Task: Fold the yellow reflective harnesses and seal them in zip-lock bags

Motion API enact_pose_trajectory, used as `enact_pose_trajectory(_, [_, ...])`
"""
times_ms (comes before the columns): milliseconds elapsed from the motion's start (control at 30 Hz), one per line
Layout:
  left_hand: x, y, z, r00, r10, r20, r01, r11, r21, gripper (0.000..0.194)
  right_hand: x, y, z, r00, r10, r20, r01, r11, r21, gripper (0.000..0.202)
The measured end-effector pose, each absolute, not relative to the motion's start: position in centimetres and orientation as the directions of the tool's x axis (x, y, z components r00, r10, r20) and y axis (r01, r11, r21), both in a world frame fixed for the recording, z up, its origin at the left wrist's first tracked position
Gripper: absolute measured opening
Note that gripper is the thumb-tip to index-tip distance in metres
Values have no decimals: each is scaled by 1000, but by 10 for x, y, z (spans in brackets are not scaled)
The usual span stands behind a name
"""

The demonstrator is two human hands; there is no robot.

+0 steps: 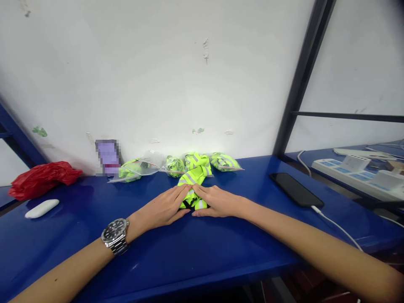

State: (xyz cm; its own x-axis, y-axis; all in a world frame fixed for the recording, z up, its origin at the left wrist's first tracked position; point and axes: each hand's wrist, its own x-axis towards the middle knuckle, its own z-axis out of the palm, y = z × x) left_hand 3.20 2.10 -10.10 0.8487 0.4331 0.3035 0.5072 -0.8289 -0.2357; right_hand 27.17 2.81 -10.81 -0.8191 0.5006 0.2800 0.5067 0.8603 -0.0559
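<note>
A fluorescent yellow reflective vest (191,176) with silver stripes and some black trim lies in a narrow folded strip, running from my hands back toward the wall. My left hand (167,205), below a wristwatch, presses on the near end of it from the left, fingers together and thumb low on the front. From the other side my right hand (221,202) closes on the same end, its fingertips almost meeting those of the left. Part of the cloth is hidden under the fingers.
Clear bags (225,162) with yellow cloth line the wall. Leftward are a propped, blurred phone (108,156), a red plastic bag (44,179) and a white case (42,208). Rightward, a black phone (296,189) with a cable lies on the blue table (176,256), near a power strip (356,172).
</note>
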Motion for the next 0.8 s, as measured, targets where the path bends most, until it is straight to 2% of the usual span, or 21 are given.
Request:
enact_pose_trajectory(67, [37, 23, -102, 833, 446, 328, 524, -827, -203, 51, 272, 33, -112, -800, 534, 273, 544, 838, -45, 68])
enact_pose_trajectory(167, [42, 24, -101, 798, 509, 323, 553, -831, -58, 43, 275, 38, -116, -756, 606, 247, 615, 787, -50, 62])
enact_pose_trajectory(333, [46, 20, -96, 743, 597, 302, 574, -801, 169, 48, 276, 37, -116, -682, 686, 254, 687, 720, -99, 57])
enact_pose_trajectory(467, [48, 21, -95, 712, 620, 329, 575, -784, 234, 33, 274, 31, -110, -681, 678, 276, 634, 735, -241, 50])
enact_pose_trajectory(567, [49, 21, -94, 701, 631, 333, 579, -776, 251, 29, 273, 28, -106, -729, 615, 299, 493, 776, -394, 39])
enact_pose_trajectory(633, [50, 21, -93, 689, 645, 331, 589, -764, 262, 29, 271, 28, -103, -728, 608, 317, 415, 758, -503, 38])
enact_pose_trajectory(800, [49, 24, -87, 593, 754, 282, 659, -656, 369, 37, 259, 34, -105, -508, 800, 320, 390, 545, -742, 49])
